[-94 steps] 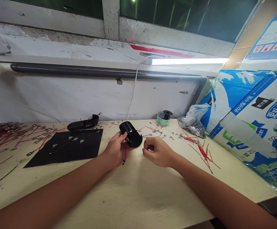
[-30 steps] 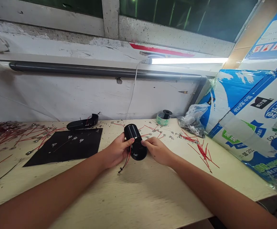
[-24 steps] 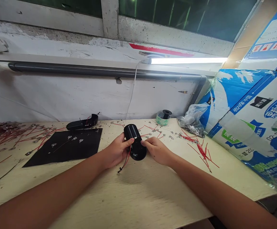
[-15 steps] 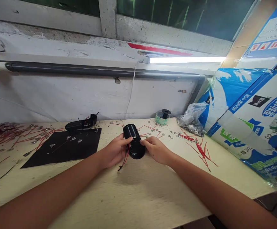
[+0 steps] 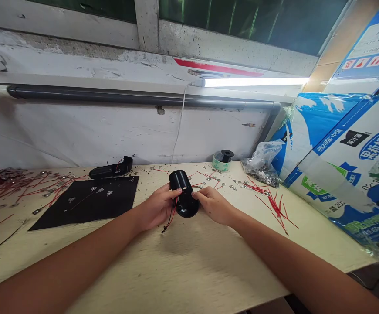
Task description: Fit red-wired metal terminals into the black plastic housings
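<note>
Both of my hands hold a black oval plastic housing [image 5: 183,197] just above the pale wooden table [image 5: 189,261]. My left hand [image 5: 157,207] grips its left side, thumb on top. My right hand [image 5: 211,204] pinches its right side with closed fingers. Red and black wires [image 5: 170,218] hang from the housing below my left hand and reach the tabletop.
A black mat [image 5: 88,200] with small metal parts lies to the left, a second black housing [image 5: 111,168] behind it. Red wires [image 5: 276,205] and metal tabs are scattered to the left and right. A solder spool [image 5: 222,160], a plastic bag [image 5: 262,165] and printed cartons [image 5: 346,152] stand at the right.
Three seconds ago only my left hand held the housing, tilted, and my right hand was beside it. Now both hands grip it. Over the last second it has hardly moved.
</note>
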The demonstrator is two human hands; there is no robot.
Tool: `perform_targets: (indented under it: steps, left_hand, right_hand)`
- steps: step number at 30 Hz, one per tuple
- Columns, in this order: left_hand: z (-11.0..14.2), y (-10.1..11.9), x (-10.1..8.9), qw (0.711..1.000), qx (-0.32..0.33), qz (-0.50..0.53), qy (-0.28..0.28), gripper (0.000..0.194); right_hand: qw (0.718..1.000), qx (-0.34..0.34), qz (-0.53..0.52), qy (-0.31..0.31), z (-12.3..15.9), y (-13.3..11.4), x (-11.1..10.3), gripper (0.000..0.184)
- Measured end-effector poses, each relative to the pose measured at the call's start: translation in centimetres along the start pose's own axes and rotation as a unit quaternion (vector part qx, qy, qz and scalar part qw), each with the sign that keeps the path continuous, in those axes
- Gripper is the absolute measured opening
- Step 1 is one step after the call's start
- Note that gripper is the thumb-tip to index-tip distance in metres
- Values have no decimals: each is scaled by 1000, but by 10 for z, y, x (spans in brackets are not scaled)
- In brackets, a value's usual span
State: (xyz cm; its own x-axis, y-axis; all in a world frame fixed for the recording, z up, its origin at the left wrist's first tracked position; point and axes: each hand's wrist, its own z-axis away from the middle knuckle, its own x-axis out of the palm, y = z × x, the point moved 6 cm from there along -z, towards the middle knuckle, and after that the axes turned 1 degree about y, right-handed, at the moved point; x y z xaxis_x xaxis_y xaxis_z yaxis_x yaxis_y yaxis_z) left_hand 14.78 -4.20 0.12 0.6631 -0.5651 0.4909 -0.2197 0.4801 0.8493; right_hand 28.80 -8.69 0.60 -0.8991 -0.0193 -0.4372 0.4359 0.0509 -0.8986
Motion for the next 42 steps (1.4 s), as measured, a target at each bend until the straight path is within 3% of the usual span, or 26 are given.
perform_targets:
  steps: [10,12,16,19,24,28,37,42]
  left_hand:
    - [2,2,2,999,5,-18,31,19]
    - [3,3,1,999,2,-25,47,19]
    - [5,4,3,999,8,-33,43,29]
    - [6,6,2,996,28,-58,65,30]
    - [9,6,0,988,28,-101,111,20]
    - [5,4,1,994,43,-47,91,17]
    - [2,3,2,993,55,6,108,13]
    - [7,6,8,993,65,-24,100,14]
  right_hand:
    - [1000,-12,22,-13,1,-6,-2,42]
    - [999,-32,42,7,0,-10,-15,42]
    - [976,-47,161,139,-4,-7,-59,22]
    - [956,-13,240,168,-7,6,-74,21]
    - [925,-19,355,133,-10,11,-56,35]
    - [909,-45,398,118,-12,6,-44,33]
    - [917,-60,377,114,-15,8,-45,21]
    - [925,-31,343,162,-14,12,-55,19]
